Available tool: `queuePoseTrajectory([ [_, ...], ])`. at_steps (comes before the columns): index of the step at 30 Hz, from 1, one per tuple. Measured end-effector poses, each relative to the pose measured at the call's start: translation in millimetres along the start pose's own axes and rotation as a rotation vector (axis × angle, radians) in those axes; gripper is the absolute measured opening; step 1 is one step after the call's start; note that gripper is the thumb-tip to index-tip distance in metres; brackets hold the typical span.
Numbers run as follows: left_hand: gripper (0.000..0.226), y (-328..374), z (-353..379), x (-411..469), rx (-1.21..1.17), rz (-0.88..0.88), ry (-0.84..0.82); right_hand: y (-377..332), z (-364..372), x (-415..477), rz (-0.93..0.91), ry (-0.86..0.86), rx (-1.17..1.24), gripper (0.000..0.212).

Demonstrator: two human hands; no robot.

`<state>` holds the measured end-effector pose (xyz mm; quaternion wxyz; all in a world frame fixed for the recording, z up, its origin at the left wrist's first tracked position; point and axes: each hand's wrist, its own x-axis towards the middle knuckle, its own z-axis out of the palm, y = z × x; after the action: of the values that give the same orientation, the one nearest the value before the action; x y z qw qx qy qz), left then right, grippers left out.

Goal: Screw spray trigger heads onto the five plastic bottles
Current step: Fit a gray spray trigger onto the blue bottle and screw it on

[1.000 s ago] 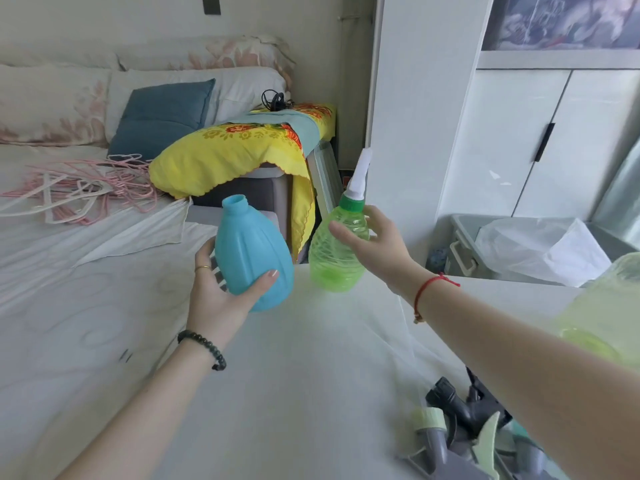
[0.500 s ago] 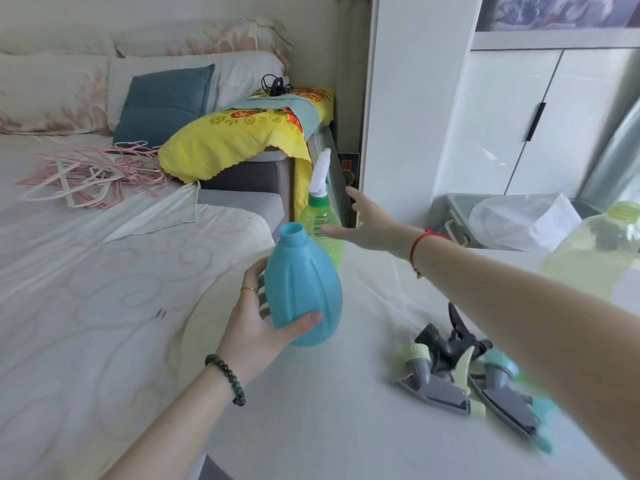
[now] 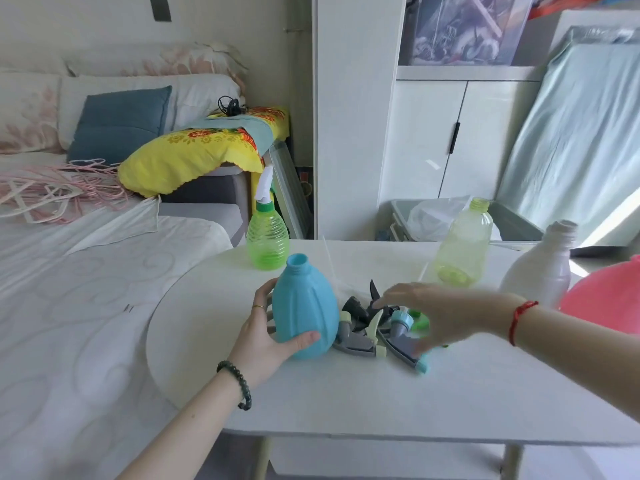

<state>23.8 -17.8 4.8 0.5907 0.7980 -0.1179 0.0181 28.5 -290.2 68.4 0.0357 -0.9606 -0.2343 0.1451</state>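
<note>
My left hand (image 3: 268, 332) grips a blue bottle (image 3: 304, 313) with an uncapped neck, standing on the white table (image 3: 346, 393). My right hand (image 3: 440, 317) hovers with spread fingers over a pile of loose spray trigger heads (image 3: 372, 332) beside that bottle; it holds nothing. A green bottle (image 3: 267, 237) with a white trigger head fitted stands at the table's far left. A pale yellow-green bottle (image 3: 464, 249) and a white bottle (image 3: 542, 271), both uncapped, stand at the right. A pink bottle (image 3: 609, 299) shows partly at the right edge.
A bed (image 3: 69, 306) with pink hangers (image 3: 52, 192) and pillows lies left of the table. A yellow cloth (image 3: 194, 154) covers a stand behind. White cabinets (image 3: 450, 140) and a grey bin (image 3: 450, 220) with a plastic bag stand beyond the table.
My right hand let go of the green bottle, left it at the far left, and came back over the trigger heads. My left hand lowered the blue bottle onto the table.
</note>
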Motion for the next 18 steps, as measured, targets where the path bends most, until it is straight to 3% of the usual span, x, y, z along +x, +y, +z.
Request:
queuePoseTrajectory([
  [3, 0.085, -0.9, 2.7, 2.0, -0.020, -0.021, 0.026, -3.6, 25.8, -7.6, -0.022, 0.013, -0.118, 0.079],
  [9, 0.087, -7.2, -2.6, 9.0, -0.005, -0.035, 0.096, -14.3, 48.9, -4.5, 0.043, 0.122, -0.083, 0.078],
  [12, 0.085, -10.1, -3.3, 10.0, 0.027, -0.026, 0.104, -19.7, 54.1, -1.0, 0.069, 0.193, -0.137, 0.066],
  [15, 0.085, -11.4, -1.9, 11.3, 0.030, -0.019, 0.089, -19.2, 36.1, -3.9, 0.012, 0.283, -0.092, 0.039],
  [18, 0.084, -11.4, -0.7, 14.1, 0.029, -0.020, 0.080, -21.8, -14.2, -12.3, -0.029, 0.389, 0.005, 0.033],
])
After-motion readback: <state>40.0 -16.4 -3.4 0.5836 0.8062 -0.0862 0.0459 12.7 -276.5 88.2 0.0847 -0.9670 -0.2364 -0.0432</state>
